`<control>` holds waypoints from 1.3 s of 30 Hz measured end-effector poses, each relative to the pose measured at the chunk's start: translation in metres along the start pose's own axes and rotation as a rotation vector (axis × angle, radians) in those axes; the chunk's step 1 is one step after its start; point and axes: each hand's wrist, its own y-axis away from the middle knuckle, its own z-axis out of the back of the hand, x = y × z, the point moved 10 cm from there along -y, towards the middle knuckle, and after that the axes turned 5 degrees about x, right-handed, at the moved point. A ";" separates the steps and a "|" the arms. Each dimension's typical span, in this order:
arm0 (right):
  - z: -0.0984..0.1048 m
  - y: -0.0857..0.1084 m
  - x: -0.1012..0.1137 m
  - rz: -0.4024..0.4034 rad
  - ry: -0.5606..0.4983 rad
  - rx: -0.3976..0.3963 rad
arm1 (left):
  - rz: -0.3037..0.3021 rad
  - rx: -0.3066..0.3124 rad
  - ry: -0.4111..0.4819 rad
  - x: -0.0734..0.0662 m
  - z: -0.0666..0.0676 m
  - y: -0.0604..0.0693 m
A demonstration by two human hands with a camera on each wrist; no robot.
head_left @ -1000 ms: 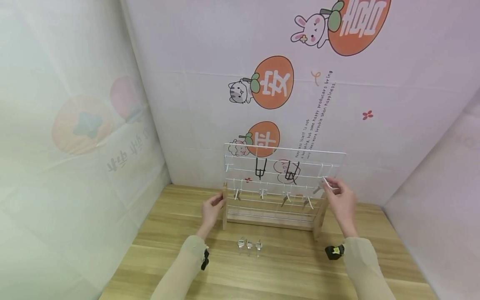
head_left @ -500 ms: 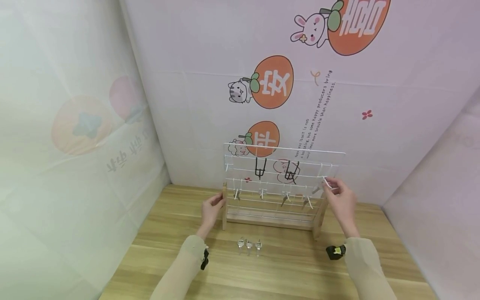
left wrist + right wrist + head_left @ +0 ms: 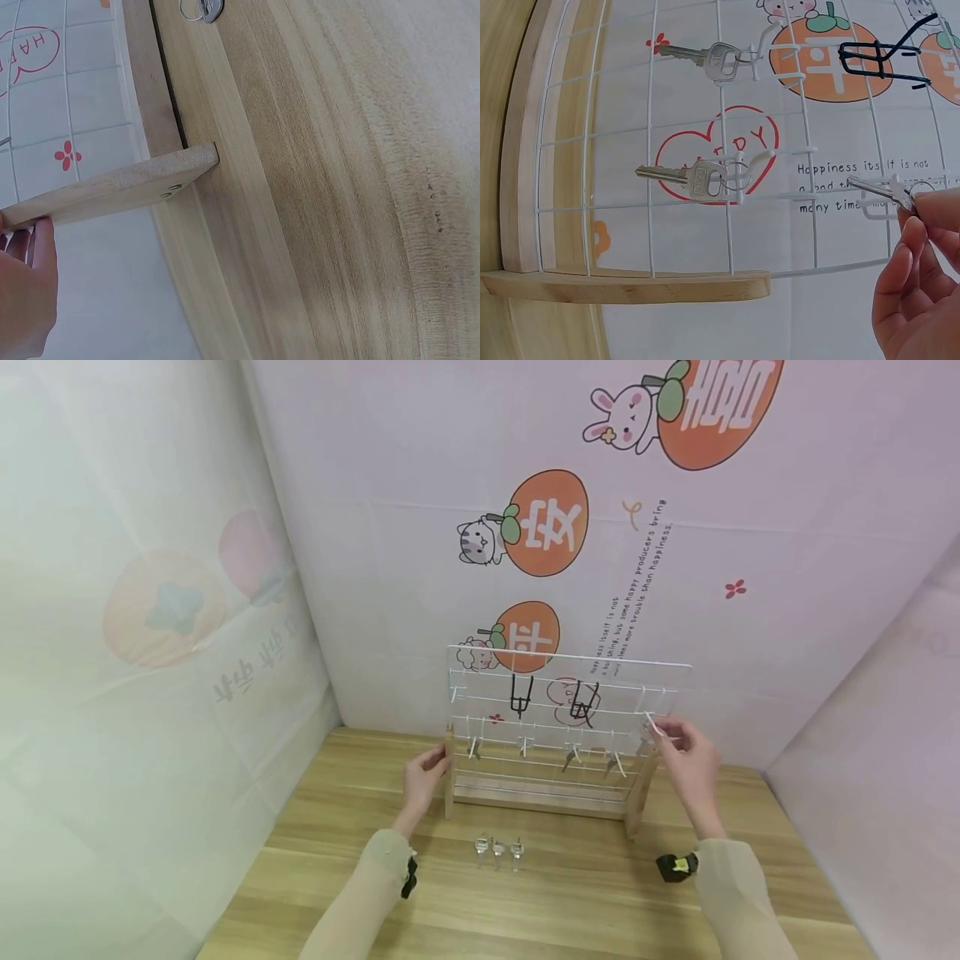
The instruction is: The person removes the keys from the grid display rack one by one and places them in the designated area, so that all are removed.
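A white wire grid rack in a wooden stand (image 3: 540,802) stands on the table. My left hand (image 3: 422,778) grips its left wooden post (image 3: 142,178), fingers at the post's edge. At the rack's upper right, my right hand (image 3: 688,762) pinches a silver key (image 3: 881,191) by its ring, beside a white hook (image 3: 654,724). The right fingertips partly cover the ring, so whether it is on the hook cannot be told. Below, several keys hang from white hooks, among them one key (image 3: 697,180) and another key (image 3: 718,61) in the right wrist view.
Three loose keys (image 3: 498,850) lie on the wooden table (image 3: 570,902) in front of the rack. Two black hooks, a left one (image 3: 521,697) and a right one (image 3: 582,703), hang on the upper wires. A patterned cloth (image 3: 420,585) forms the wall behind.
My right hand has shifted slightly right, and the key it pinches has swung from a leftward slant toward hanging more steeply. The left hand stays on the post.
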 end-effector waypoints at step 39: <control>0.020 0.015 -0.003 -0.013 -0.084 -0.008 | 0.012 -0.010 -0.002 -0.004 0.001 0.004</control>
